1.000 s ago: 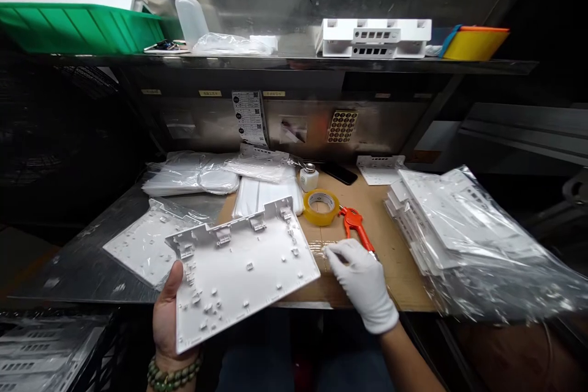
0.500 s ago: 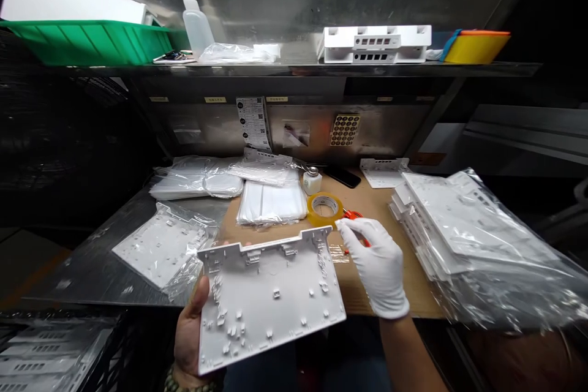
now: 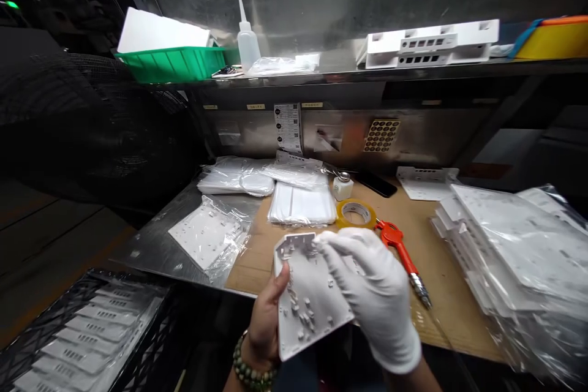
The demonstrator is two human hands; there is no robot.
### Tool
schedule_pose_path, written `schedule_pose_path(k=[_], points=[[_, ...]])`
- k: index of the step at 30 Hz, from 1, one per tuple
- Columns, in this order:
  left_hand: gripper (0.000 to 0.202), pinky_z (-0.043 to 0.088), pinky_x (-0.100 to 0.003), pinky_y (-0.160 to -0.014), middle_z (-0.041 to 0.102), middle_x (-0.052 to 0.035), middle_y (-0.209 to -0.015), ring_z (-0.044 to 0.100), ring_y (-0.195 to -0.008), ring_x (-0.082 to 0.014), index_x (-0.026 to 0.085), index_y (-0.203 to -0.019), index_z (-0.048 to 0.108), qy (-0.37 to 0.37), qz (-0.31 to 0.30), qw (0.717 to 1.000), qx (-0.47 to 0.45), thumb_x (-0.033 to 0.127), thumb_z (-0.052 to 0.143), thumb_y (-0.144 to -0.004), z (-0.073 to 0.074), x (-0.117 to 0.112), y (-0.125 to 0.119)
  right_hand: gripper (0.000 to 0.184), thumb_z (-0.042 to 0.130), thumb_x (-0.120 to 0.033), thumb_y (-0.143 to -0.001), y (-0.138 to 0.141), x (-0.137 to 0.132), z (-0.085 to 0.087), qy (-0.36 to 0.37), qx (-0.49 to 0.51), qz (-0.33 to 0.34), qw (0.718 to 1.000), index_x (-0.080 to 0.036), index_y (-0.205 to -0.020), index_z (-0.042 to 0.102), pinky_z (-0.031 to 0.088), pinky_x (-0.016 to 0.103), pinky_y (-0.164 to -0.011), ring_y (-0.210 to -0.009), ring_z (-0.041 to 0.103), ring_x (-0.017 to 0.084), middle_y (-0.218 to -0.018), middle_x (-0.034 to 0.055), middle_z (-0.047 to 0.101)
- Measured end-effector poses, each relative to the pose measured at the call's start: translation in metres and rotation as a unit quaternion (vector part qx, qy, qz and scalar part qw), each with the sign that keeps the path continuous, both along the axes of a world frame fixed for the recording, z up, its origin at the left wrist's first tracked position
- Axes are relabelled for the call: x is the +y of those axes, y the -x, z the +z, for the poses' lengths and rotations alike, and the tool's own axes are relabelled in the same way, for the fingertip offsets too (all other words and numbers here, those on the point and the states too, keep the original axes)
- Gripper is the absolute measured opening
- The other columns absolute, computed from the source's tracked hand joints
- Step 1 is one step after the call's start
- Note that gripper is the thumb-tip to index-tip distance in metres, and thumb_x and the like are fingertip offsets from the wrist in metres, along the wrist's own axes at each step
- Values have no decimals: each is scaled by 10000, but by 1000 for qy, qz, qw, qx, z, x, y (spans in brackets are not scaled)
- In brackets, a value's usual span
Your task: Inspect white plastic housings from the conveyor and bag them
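My bare left hand point(image 3: 267, 306), a beaded bracelet at its wrist, grips the left edge of a white plastic panel point(image 3: 307, 294) with its thumb on the inner face. Small clips and posts stand up from that face. My right hand point(image 3: 374, 291), in a white glove, closes over the panel's right side with bent fingers. Its fingertips are at the upper edge, and its thumb is hidden. Just beyond lie a roll of yellow tape point(image 3: 356, 214) and a red air blow gun point(image 3: 403, 251) with a metal nozzle.
Bagged panels point(image 3: 514, 257) are stacked at the right; another bagged panel point(image 3: 204, 233) lies left. Plastic bags point(image 3: 301, 203), a small pump bottle point(image 3: 342, 187) and a phone point(image 3: 376, 184) sit behind. A black crate point(image 3: 151, 324) of panels stands lower left. A shelf point(image 3: 340, 70) spans above.
The panel has turned and come up in my left hand. My right hand has moved from beside the panel onto its right side. The camera view has swung left, and the blow gun now shows fully.
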State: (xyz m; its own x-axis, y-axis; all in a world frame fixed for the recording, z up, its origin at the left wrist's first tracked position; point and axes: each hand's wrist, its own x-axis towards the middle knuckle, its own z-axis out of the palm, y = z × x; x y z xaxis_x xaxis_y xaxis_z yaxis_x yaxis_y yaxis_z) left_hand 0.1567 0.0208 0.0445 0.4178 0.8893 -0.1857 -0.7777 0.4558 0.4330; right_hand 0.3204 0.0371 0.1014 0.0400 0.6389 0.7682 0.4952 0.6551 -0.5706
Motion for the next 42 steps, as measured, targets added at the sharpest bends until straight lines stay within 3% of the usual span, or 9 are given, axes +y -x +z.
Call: schedule_pose_path(k=[3,7,11,14,17,21,28,36,42], points=[[737,346,-483,-1239,607,-74,-1487,537,-1398,-305,326,-1634,222,21,77,996,32,272,587,-996,1,-4,-14,239,677,-119,-940,29,2,9,-13,-15,36,999,-223,-1154,696,571,279,-874,-975,684,149,-1065,42,717],[773,394,-479,-1207,619,-67,-1476,582,-1353,-302,357,-1639,165,33,65,997,37,308,592,-997,3,-3,-15,206,659,-138,-949,25,15,5,-10,-30,18,999,-222,-1130,711,567,309,-907,-980,687,164,-1057,43,730],[688,347,-544,-1217,570,-168,-1507,550,-1373,-371,222,-1635,243,-18,-49,998,-24,462,473,-1032,5,4,2,173,720,-331,-924,-19,38,-6,30,18,-118,992,-258,-1075,759,557,353,-913,-940,701,194,-1051,30,750],[731,248,-566,-1251,497,-195,-1560,445,-1452,-395,163,-1618,294,-86,-109,987,-76,596,351,-1031,8,9,18,373,742,-534,-861,-59,71,-22,138,89,-268,949,-249,-1101,733,539,354,-786,-790,688,201,-971,25,763],[796,179,-557,-1268,450,-173,-1599,360,-1506,-384,183,-1617,301,-117,-107,984,-80,692,274,-1005,14,9,32,454,741,-635,-789,-87,111,-47,262,25,-332,906,-227,-989,729,474,347,-721,-746,655,225,-888,40,760],[816,157,-555,-1269,442,-174,-1605,327,-1523,-381,178,-1615,302,-119,-84,987,-68,709,226,-1001,23,6,41,376,623,-605,-846,-91,145,-76,373,-123,-265,880,-264,-872,780,416,339,-674,-810,649,247,-962,62,762],[809,150,-569,-1267,445,-182,-1602,327,-1521,-389,158,-1612,304,-108,-47,991,-68,690,201,-1011,28,3,48,366,566,-365,-877,-77,144,-95,370,-202,-234,876,-210,-1110,802,401,369,-696,-863,671,286,-1072,182,731],[821,90,-571,-1276,401,-156,-1631,275,-1542,-376,186,-1613,309,-131,-62,986,-83,715,179,-998,22,8,53,405,604,-283,-831,-107,143,-92,385,-153,-197,889,-264,-1214,734,494,348,-875,-1052,695,256,-1218,63,750],[840,119,-550,-1272,377,-138,-1646,255,-1545,-372,181,-1608,320,-94,-64,991,-66,723,125,-997,29,8,53,375,685,-404,-829,-150,99,-85,384,-63,-211,897,-281,-1178,750,480,362,-923,-1041,709,238,-1212,70,762]])
